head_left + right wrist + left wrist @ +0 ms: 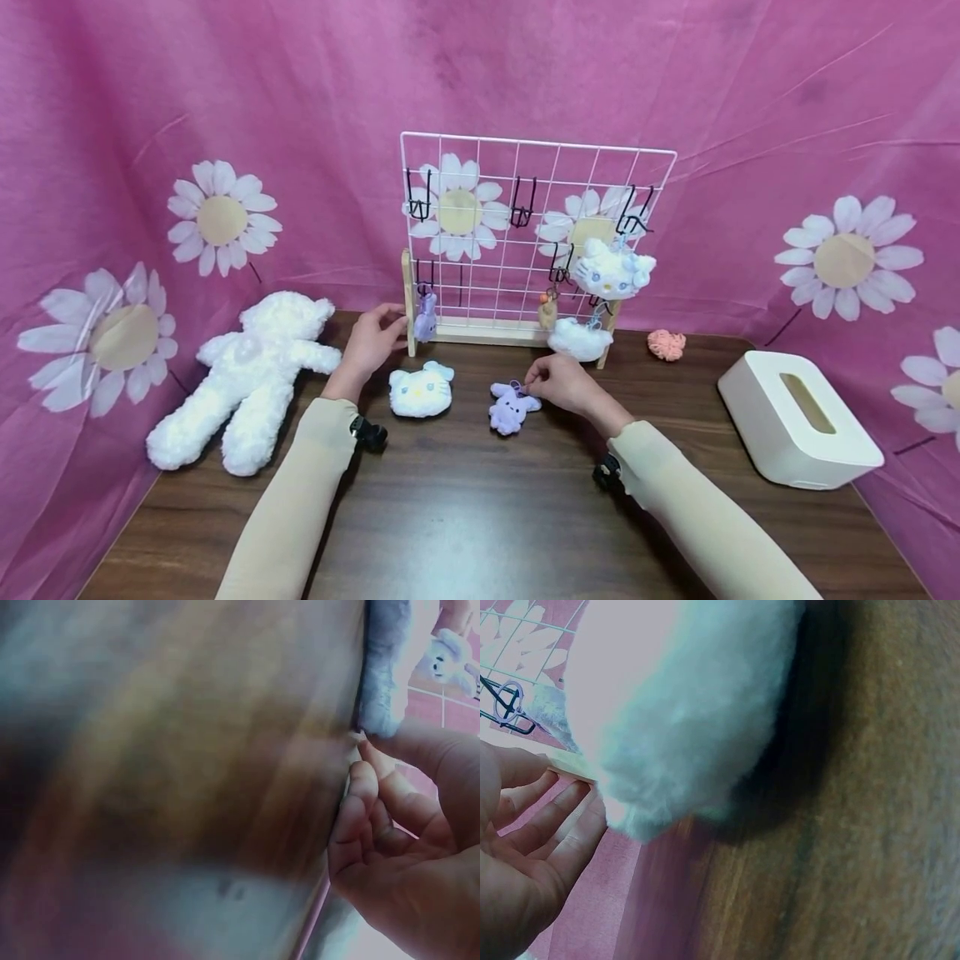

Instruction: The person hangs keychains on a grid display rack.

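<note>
My left hand (373, 340) is at the left wooden post (410, 300) of a white wire grid rack (495, 279). In the left wrist view, its thumb and fingers (570, 795) pinch that post from both sides. My right hand (561, 382) pinches the cord loop at the top of a small purple bunny plush keychain (508, 412), which lies low over the table. Another purple bunny plush (426, 318) hangs from a lower left hook. Between the hands lies a white cat-head plush (421, 390) with a blue bow.
Black hooks (522, 204) sit on the grid. A white cat-head plush (613, 271), a small tan charm (548, 311) and a white plush (581, 340) hang at right. A white teddy bear (251, 375) lies left; a coral pompom (666, 345) and tissue box (798, 417) are right.
</note>
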Action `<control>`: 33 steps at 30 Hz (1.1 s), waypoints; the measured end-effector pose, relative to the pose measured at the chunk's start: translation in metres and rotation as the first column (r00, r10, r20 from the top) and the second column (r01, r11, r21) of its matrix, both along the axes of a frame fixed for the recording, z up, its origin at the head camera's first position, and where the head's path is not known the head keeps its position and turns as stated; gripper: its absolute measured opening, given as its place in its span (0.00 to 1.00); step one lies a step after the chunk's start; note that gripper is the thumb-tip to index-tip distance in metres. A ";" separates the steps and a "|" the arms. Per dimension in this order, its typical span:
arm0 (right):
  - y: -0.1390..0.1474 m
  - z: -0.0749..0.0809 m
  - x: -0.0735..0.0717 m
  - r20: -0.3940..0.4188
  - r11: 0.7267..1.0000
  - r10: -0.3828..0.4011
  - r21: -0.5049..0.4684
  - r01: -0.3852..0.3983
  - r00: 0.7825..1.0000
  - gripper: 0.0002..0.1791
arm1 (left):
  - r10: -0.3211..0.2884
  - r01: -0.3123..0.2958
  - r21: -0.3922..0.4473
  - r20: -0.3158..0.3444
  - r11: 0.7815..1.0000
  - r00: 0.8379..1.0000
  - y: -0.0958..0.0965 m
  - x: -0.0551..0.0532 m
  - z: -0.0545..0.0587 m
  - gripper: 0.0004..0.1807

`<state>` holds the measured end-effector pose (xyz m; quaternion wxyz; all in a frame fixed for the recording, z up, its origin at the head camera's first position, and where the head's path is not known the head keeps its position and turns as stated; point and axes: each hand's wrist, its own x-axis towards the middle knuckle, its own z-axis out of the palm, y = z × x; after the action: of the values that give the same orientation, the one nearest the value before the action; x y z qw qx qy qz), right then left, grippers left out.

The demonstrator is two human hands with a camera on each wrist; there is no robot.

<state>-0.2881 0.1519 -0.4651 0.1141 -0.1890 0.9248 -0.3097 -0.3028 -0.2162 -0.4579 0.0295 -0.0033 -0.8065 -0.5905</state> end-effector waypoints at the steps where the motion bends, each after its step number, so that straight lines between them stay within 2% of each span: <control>1: -0.001 0.001 -0.001 0.007 1.000 0.005 0.007 -0.005 1.000 0.03 | -0.001 0.001 0.000 0.000 1.000 1.000 0.000 0.000 0.000 0.21; 10: -0.002 0.008 -0.004 0.014 0.992 0.078 0.095 -0.079 0.997 0.07 | -0.006 0.007 0.010 -0.014 1.000 1.000 0.001 0.001 -0.001 0.22; 12: 0.002 -0.001 -0.011 -0.007 0.988 0.111 0.108 -0.109 0.994 0.09 | -0.008 0.008 0.007 -0.014 1.000 1.000 0.001 0.001 -0.001 0.22; 17: 0.006 -0.009 -0.020 -0.064 0.975 0.160 0.164 -0.148 0.985 0.08 | -0.008 0.008 0.001 -0.012 1.000 1.000 0.002 0.001 0.000 0.22; 19: 0.003 -0.003 -0.018 -0.071 0.975 0.150 0.175 -0.135 0.986 0.07 | -0.005 0.005 0.003 -0.015 1.000 1.000 0.002 0.001 0.000 0.22; 21: 0.003 0.000 -0.017 -0.074 0.980 0.133 0.159 -0.120 0.988 0.06 | -0.005 0.005 0.000 -0.019 1.000 1.000 0.002 0.001 0.000 0.22; 26: 0.002 0.016 -0.007 0.006 0.994 0.076 0.084 -0.076 0.997 0.06 | -0.008 0.008 -0.002 -0.018 1.000 1.000 0.001 0.001 -0.001 0.21; 30: 0.002 0.023 -0.005 0.046 0.997 0.061 0.037 -0.063 0.997 0.03 | -0.007 0.007 0.005 -0.012 1.000 1.000 0.001 0.000 -0.001 0.21; 33: 0.003 0.027 -0.005 0.038 0.997 0.070 0.023 -0.071 0.997 0.10 | -0.004 0.004 0.004 -0.008 1.000 1.000 0.001 0.000 0.000 0.21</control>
<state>-0.2929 0.1548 -0.4384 0.1447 -0.2144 0.9190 -0.2975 -0.3027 -0.2156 -0.4582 0.0317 -0.0072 -0.8053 -0.5919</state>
